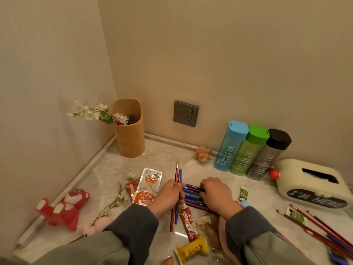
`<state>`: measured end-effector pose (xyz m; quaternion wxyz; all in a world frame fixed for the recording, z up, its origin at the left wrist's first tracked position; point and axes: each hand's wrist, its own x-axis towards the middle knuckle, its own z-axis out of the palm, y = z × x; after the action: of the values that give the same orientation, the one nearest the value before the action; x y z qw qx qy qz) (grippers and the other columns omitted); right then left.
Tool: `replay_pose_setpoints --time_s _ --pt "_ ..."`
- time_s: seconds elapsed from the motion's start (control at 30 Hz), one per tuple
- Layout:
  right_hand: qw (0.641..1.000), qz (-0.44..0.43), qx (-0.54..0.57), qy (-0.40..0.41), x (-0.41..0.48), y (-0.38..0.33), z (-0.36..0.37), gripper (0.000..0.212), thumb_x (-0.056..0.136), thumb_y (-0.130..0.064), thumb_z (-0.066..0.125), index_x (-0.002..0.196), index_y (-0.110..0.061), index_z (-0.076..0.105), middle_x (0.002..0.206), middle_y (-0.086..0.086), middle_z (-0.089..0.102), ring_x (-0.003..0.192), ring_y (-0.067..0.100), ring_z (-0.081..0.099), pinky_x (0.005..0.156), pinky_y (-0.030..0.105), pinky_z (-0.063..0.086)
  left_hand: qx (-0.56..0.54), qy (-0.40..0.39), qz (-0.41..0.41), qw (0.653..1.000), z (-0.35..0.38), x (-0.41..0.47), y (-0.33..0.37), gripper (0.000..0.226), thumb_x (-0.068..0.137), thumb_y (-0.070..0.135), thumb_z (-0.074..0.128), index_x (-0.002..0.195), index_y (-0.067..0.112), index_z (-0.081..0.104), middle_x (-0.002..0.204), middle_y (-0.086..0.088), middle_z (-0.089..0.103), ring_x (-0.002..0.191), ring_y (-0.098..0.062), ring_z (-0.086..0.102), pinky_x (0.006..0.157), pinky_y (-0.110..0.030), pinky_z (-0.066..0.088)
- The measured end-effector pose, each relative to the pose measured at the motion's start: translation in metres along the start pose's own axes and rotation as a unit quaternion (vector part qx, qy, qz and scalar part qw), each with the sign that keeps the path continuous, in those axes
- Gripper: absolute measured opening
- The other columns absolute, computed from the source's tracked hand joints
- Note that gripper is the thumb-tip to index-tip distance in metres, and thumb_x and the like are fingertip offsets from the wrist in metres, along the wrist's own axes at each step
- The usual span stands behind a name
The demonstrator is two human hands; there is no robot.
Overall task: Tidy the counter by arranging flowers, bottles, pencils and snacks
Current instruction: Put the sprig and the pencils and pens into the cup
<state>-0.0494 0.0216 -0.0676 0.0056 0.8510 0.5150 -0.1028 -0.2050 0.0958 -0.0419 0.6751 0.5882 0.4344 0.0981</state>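
Step in hand, by my reading: gathering pencils for the holder. Well left of your fingers and beyond them, in the corner, the holder point(129, 138) stands upright with blossoms and a few pens in it. A flower sprig point(116, 199) lies flat on the desk point(168, 155) left of your left fingers, with a snack packet point(149, 186) between it and them. Your left hand point(168, 196) has its fingers curled round a red pencil point(176, 175) and a blue pen point(180, 176), both held near upright. Just right of those fingers sits the pile of pens and pencils point(193, 196). Your right hand point(215, 194) rests on it, fingers bent over the sticks; whether they pinch one cannot be told. Three bottles point(252, 150) stand in a row well beyond the right fingers. Loose red pencils point(315, 224) lie well to their right. The next move likely calls for passing the pile into the left bundle, ends aligned, then carrying it to the holder clear of the blossoms.
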Motion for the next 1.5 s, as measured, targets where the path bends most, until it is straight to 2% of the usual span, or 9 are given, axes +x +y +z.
replay_pose_setpoints --time_s 0.3,0.53,0.7,0.8,0.97,1.1,1.2,1.3,1.5 --pt "0.999 -0.035 0.038 -0.002 0.007 0.001 0.008 0.023 0.094 -0.034 0.051 0.109 -0.02 0.058 0.109 0.005 0.061 0.104 0.023 0.052 0.081 0.036 0.044 -0.003 0.014 -0.008 1.0 -0.002 0.0 -0.001 0.026 0.104 0.021 0.029 0.114 0.013 0.051 0.077 -0.005 0.055 0.067 -0.015 0.053 0.064 -0.026 0.049" --pt "0.986 -0.036 0.145 0.073 0.007 -0.007 -0.001 0.022 0.1 -0.031 0.044 0.106 -0.021 0.063 0.1 0.0 0.063 0.089 0.018 0.058 0.075 0.032 0.047 -0.057 0.034 0.013 0.998 -0.005 -0.003 0.005 0.025 0.104 0.019 0.031 0.114 0.01 0.051 0.083 -0.008 0.059 0.073 -0.018 0.059 0.067 -0.028 0.055" --pt "0.921 -0.028 0.38 0.076 -0.001 -0.041 -0.039 0.02 0.102 -0.027 0.044 0.098 -0.019 0.062 0.077 0.001 0.064 0.065 0.013 0.064 0.063 0.032 0.054 -0.067 0.09 0.096 0.989 -0.011 -0.001 0.021 0.021 0.102 0.019 0.04 0.113 0.017 0.058 0.106 -0.005 0.064 0.094 -0.018 0.066 0.077 -0.028 0.058" --pt "0.87 -0.057 0.489 0.033 -0.007 -0.061 -0.06 0.02 0.101 -0.024 0.046 0.099 -0.016 0.064 0.073 0.004 0.068 0.06 0.012 0.066 0.058 0.029 0.056 -0.058 0.113 0.143 0.982 -0.017 -0.001 0.032 0.022 0.098 0.019 0.049 0.112 0.017 0.065 0.102 -0.003 0.07 0.094 -0.02 0.068 0.082 -0.036 0.058" --pt "0.844 -0.054 0.532 0.044 -0.004 -0.072 -0.076 0.025 0.098 -0.029 0.052 0.092 -0.015 0.072 0.076 0.005 0.072 0.069 0.015 0.07 0.069 0.036 0.059 -0.088 0.097 0.168 0.977 -0.029 -0.008 0.046 0.018 0.096 0.018 0.053 0.104 0.023 0.068 0.1 -0.004 0.072 0.093 -0.018 0.07 0.081 -0.037 0.059" --pt "0.841 -0.066 0.536 0.037 0.0 -0.079 -0.09 0.024 0.097 -0.03 0.055 0.092 -0.017 0.075 0.074 -0.007 0.071 0.063 -0.006 0.064 0.057 0.009 0.046 -0.12 0.078 0.16 0.977 -0.041 -0.013 0.059 0.02 0.096 0.015 0.051 0.109 0.021 0.066 0.102 -0.003 0.071 0.095 -0.017 0.069 0.084 -0.035 0.058" --pt "0.841 -0.073 0.536 0.013 0.007 -0.088 -0.103 0.023 0.096 -0.033 0.056 0.087 -0.021 0.074 0.064 -0.008 0.066 0.054 -0.001 0.058 0.054 0.015 0.048 -0.093 0.073 0.164 0.979 -0.055 -0.015 0.069 0.02 0.097 0.017 0.051 0.11 0.024 0.065 0.106 -0.004 0.07 0.101 -0.019 0.067 0.092 -0.042 0.054" --pt "0.84 -0.093 0.534 0.006 0.018 -0.099 -0.117 0.021 0.095 -0.034 0.058 0.086 -0.02 0.072 0.073 -0.001 0.071 0.061 0.006 0.062 0.059 0.02 0.054 -0.067 0.084 0.175 0.979 -0.073 -0.016 0.083 0.02 0.096 0.02 0.052 0.111 0.025 0.064 0.105 -0.005 0.07 0.1 -0.021 0.068 0.091 -0.045 0.054" --pt "0.845 -0.143 0.515 0.016 0.041 -0.123 -0.151 0.024 0.095 -0.031 0.059 0.093 -0.011 0.073 0.075 0.002 0.072 0.062 0.007 0.065 0.06 0.019 0.055 -0.031 0.099 0.229 0.968 -0.112 -0.02 0.114 0.02 0.095 0.018 0.055 0.11 0.022 0.068 0.096 0.001 0.074 0.088 -0.009 0.071 0.073 -0.023 0.056"
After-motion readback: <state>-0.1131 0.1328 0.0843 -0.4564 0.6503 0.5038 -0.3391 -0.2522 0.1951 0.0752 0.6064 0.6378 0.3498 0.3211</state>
